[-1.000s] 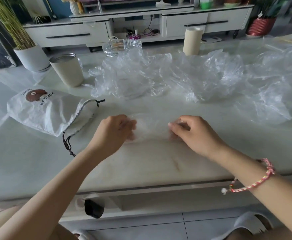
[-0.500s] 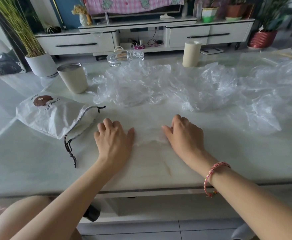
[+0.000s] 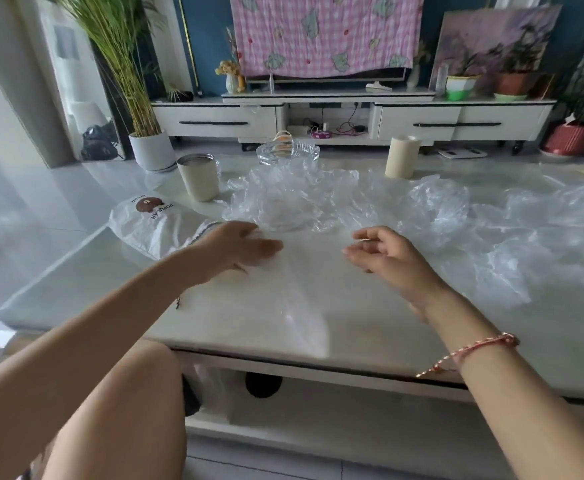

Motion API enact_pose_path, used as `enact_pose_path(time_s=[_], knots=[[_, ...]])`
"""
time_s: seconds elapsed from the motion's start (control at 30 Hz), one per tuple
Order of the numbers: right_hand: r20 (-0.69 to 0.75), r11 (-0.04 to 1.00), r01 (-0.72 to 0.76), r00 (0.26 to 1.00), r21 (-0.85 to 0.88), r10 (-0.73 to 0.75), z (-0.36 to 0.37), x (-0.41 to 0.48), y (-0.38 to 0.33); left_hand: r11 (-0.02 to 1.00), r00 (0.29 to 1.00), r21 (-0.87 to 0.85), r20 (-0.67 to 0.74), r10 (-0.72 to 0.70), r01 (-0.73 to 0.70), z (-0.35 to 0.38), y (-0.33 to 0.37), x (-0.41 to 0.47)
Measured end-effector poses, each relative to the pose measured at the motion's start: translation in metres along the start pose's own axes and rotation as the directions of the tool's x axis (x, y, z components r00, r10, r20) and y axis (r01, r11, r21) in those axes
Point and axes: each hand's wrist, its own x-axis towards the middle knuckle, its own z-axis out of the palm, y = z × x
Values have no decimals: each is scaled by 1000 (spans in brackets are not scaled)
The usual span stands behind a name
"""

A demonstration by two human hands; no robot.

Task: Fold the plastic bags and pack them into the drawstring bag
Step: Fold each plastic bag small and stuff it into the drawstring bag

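My left hand point(image 3: 238, 249) is closed around a small folded clear plastic bag point(image 3: 269, 262), just right of the white drawstring bag point(image 3: 152, 227), which lies on the table with its bear print up. A blurred, see-through sheet trails from the folded bag toward the table's front edge. Fingers apart and holding nothing, my right hand point(image 3: 386, 252) hovers over the table. Behind both hands lies a crumpled pile of clear plastic bags point(image 3: 297, 199), and more plastic bags point(image 3: 533, 237) spread to the right.
A cream metal cup point(image 3: 199, 181) stands behind the drawstring bag. A glass dish point(image 3: 287, 152) and a cream cylinder point(image 3: 401, 157) sit at the table's far edge. My bare knee point(image 3: 121, 403) is under the marble table's front edge point(image 3: 318, 367).
Both hands have lifted off the bag they were pressing flat. My left hand has moved left toward the drawstring bag with the folded plastic, and my right hand has opened. The view tilted up.
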Motion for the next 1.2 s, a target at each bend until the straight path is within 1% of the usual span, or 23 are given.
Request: enact_pose_path(time_s=[0.07, 0.1, 0.17, 0.2, 0.27, 0.33, 0.4, 0.47, 0.5, 0.53, 0.57, 0.6, 0.67, 0.7, 0.73, 0.8, 0.83, 0.97, 1.0, 1.1, 1.17, 1.2], knots=[[150, 998, 7, 989, 58, -16, -3, -15, -13, 999, 990, 34, 141, 16, -21, 9, 20, -6], [224, 997, -22, 975, 74, 5, -2, -22, -15, 997, 981, 73, 194, 18, -32, 16, 29, -9], [349, 993, -105, 934, 61, 77, 0, -27, -12, 983, 967, 169, 255, 22, -67, 32, 42, -10], [391, 989, -143, 912, 30, 120, 3, -27, -9, 980, 955, 181, 297, 22, -79, 37, 43, -9], [421, 986, -165, 893, -21, 158, 7, -21, -2, 977, 925, 187, 379, 23, -101, 43, 37, -2], [388, 988, -152, 910, -15, 146, 8, -14, 0, 967, 924, 230, 383, 14, -110, 41, 24, 5], [362, 987, -160, 920, -5, 151, 10, -8, 2, 979, 951, 185, 308, 26, -87, 34, 14, 11], [334, 981, -193, 924, -5, 184, 13, 1, 3, 998, 989, 17, 134, 59, -62, 22, 7, 19], [315, 976, -217, 927, 10, 203, 17, 7, 4, 991, 998, -124, 36, 45, -41, 14, 3, 24], [287, 971, -237, 933, 38, 216, 20, 13, 5, 961, 1000, -276, -19, 17, -21, 7, -3, 28], [259, 965, -251, 940, 75, 224, 21, 13, 8, 923, 1000, -385, -10, 1, -4, 6, -6, 25], [234, 959, -262, 944, 108, 231, 24, 16, 10, 903, 999, -428, 53, -15, 36, 5, -13, 26], [202, 950, -276, 948, 146, 245, 30, 23, 15, 893, 973, -427, 223, -52, 145, 20, -27, 21], [197, 947, -284, 947, 150, 253, 32, 28, 18, 880, 963, -439, 261, -71, 184, 30, -31, 20], [194, 943, -294, 945, 154, 263, 34, 30, 20, 866, 962, -453, 255, -100, 210, 38, -34, 19], [178, 936, -305, 945, 173, 275, 35, 36, 25, 842, 974, -496, 175, -142, 212, 48, -36, 23], [178, 933, -308, 944, 187, 277, 36, 38, 28, 834, 973, -506, 167, -157, 221, 50, -36, 24], [205, 907, -306, 945, 291, 253, 38, 41, 32, 834, 966, -502, 225, -131, 230, 49, -36, 28], [191, 908, -292, 951, 300, 243, 40, 42, 33, 832, 965, -505, 231, -126, 230, 49, -37, 28], [62, 924, -229, 973, 307, 221, 44, 47, 37, 821, 965, -524, 233, -118, 227, 49, -43, 31], [29, 946, -195, 981, 260, 194, 45, 50, 39, 801, 963, -543, 220, -153, 252, 48, -45, 33], [31, 958, -176, 984, 225, 174, 46, 51, 38, 775, 961, -572, 217, -173, 269, 47, -46, 34]])
